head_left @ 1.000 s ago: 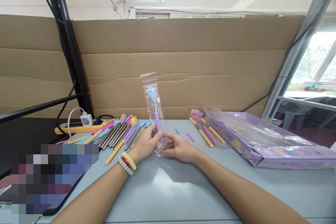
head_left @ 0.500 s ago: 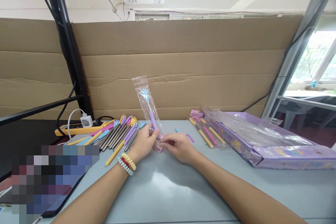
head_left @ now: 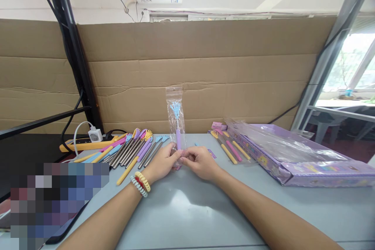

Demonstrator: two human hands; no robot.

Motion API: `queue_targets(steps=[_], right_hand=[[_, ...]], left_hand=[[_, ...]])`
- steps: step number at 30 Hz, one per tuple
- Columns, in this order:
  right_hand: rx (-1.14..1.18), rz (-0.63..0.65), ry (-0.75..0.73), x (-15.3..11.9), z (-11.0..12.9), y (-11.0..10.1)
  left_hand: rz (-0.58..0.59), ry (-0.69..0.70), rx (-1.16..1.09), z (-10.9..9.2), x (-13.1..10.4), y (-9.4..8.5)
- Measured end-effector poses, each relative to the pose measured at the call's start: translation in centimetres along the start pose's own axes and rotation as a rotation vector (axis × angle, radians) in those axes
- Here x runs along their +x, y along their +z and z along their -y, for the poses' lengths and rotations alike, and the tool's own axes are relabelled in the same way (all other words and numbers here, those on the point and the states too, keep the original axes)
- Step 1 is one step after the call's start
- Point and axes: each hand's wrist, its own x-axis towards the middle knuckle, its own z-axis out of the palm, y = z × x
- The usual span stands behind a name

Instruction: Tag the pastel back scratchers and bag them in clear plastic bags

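Upright between my hands stands a back scratcher (head_left: 178,136) with a blue hand-shaped head and a purple handle, inside a clear plastic bag (head_left: 174,94). My left hand (head_left: 164,160) is closed around the bag's lower end. At the same spot, the fingers of my right hand (head_left: 200,162) are pinched on the bag's bottom, where a bit of pink shows under the fingertips. Left of my left hand lies a pile of loose back scratchers (head_left: 131,150) with yellow, purple, blue and pink parts. Several bagged back scratchers (head_left: 231,148) lie to the right of my right hand.
A purple box (head_left: 293,172) with clear plastic bags (head_left: 272,144) in it sits on the right. A yellow power strip (head_left: 66,147) with a white plug (head_left: 95,134) is at the back left. Cardboard (head_left: 205,70) stands behind the table.
The bagged back scratcher has swung from leaning left to standing nearly upright. My right hand has closed in against my left at the bag's lower end.
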Motion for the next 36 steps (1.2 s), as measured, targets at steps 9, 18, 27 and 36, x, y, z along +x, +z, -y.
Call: queue_targets(steps=[9,18,27,36], right_hand=[[0.01,0.048,-0.015,-0.04,-0.05,-0.07],[0.001,0.052,-0.031,-0.08,-0.43,-0.12],[-0.008,0.058,-0.029,-0.12,-0.44,-0.13],[-0.016,0.056,-0.029,-0.11,-0.67,-0.05]], left_hand=[[0.015,-0.018,0.041,-0.27,-0.29,-0.01],[0.044,0.019,0.152,-0.16,-0.37,-0.04],[0.05,0.063,0.217,0.18,-0.34,-0.25],[0.036,0.07,0.268,-0.37,-0.45,-0.28]])
